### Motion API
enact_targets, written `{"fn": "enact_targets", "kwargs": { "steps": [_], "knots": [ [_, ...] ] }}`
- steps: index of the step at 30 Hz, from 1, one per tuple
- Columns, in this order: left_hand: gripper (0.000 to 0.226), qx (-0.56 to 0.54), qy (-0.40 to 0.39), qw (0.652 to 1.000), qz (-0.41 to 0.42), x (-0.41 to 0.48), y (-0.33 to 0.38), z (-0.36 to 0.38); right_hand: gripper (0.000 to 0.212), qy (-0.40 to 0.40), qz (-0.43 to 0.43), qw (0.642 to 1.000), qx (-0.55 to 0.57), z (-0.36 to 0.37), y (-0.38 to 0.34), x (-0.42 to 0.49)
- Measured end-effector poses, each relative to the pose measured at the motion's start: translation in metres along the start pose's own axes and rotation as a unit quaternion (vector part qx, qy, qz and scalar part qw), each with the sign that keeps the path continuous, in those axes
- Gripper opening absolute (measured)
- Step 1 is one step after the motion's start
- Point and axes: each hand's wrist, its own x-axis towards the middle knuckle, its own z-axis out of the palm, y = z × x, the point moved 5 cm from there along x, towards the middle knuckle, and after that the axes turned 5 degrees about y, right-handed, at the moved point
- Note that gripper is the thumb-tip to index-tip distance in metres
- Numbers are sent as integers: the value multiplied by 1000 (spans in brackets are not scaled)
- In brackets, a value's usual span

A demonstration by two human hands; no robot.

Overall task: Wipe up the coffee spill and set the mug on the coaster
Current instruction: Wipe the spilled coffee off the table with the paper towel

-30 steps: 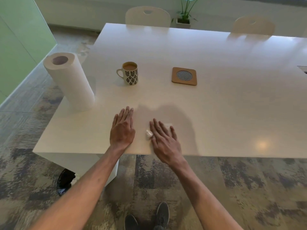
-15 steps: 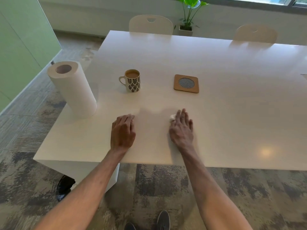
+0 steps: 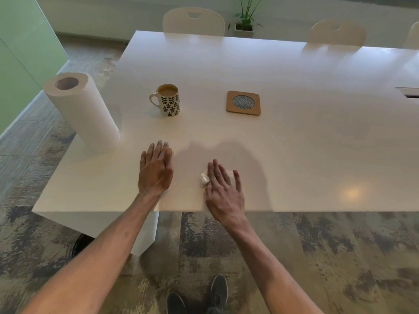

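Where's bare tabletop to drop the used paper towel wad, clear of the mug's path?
Bare table runs right of the right hand, in front of the coaster. Crowded: the left, with the paper towel roll, left hand and mug. The mug-to-coaster strip is bare.

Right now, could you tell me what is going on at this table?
A person presses a crumpled paper towel flat against the white table under the right hand, near the front edge. The left hand rests flat beside it. The mug, full of coffee, stands apart from the coaster, not yet on it.
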Motion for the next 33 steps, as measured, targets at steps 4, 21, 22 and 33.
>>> {"fn": "enact_targets", "kwargs": {
  "steps": [4, 21, 22, 33],
  "knots": [
    [71, 10, -11, 1000, 6, -4, 1, 1, 63, 16, 57, 998, -15, -10, 54, -21],
    [78, 51, -30, 998, 10, -4, -1, 12, 63, 20, 92, 994, 60, -5, 20, -15],
    [78, 52, -32, 998, 10, -4, -1, 13, 63, 14, 69, 995, 64, -2, 6, -11],
    [80, 84, -36, 996, 11, -1, -5, 20, 63, 31, 137, 990, 8, -25, 95, 24]
  ]
}}
